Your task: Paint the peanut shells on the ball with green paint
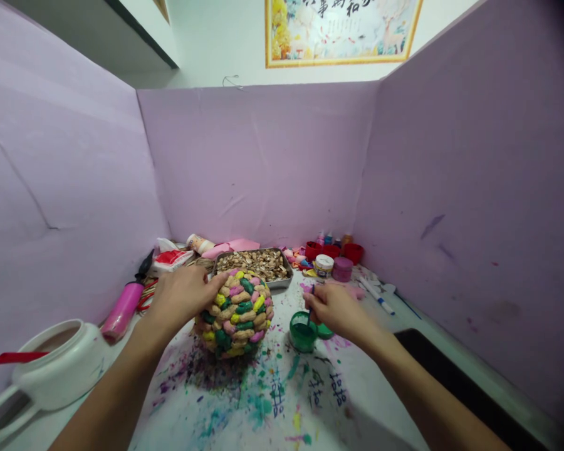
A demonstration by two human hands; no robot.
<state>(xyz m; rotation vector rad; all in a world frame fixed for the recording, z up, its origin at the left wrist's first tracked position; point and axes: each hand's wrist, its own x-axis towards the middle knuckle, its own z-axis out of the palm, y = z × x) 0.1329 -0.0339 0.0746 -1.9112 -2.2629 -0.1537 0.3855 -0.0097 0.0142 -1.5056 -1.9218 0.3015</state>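
Note:
A round ball covered in peanuts (239, 313), some painted green, yellow and pink and others plain, rests on the paint-stained white table. My left hand (188, 291) grips its upper left side, thumb on top. To the right of the ball, my right hand (331, 307) is closed on a thin dark brush (311, 304), held upright. The brush's lower end is inside a small jar of green paint (302, 333). A green lid (324, 331) lies beside the jar, partly behind my right hand.
A metal tray of peanut shells (286, 282) stands behind the ball. Red cups (313, 250), a white jar (324, 266) and a purple jar (343, 269) are at back right. On the left are a pink pump (123, 310) and a white pot (70, 369); a black object (455, 382) lies right.

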